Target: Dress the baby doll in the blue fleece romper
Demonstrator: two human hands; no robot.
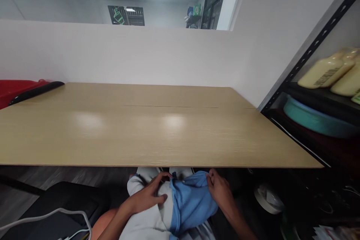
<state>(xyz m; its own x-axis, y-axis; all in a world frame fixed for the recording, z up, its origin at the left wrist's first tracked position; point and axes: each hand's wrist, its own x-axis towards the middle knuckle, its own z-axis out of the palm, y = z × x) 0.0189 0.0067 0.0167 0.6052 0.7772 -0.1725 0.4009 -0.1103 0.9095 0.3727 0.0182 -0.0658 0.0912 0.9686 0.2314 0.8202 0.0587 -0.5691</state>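
On my lap, below the table's front edge, lies a pale, soft thing that looks like a plush toy; its exact kind is hard to make out. Blue cloth, like a small garment, covers its right part. My left hand rests on the pale part with thumb and fingers apart, fingertips near the cloth's left edge. Pinched between the curled fingers of my right hand is the upper right edge of the blue cloth. The far end of the pale thing is partly hidden under the table.
A wooden table spans the view ahead, against a white wall. At the right, a black shelf carries cream bottles and a teal basin. Red plastic sits at the far left, and a white cable crosses a black seat.
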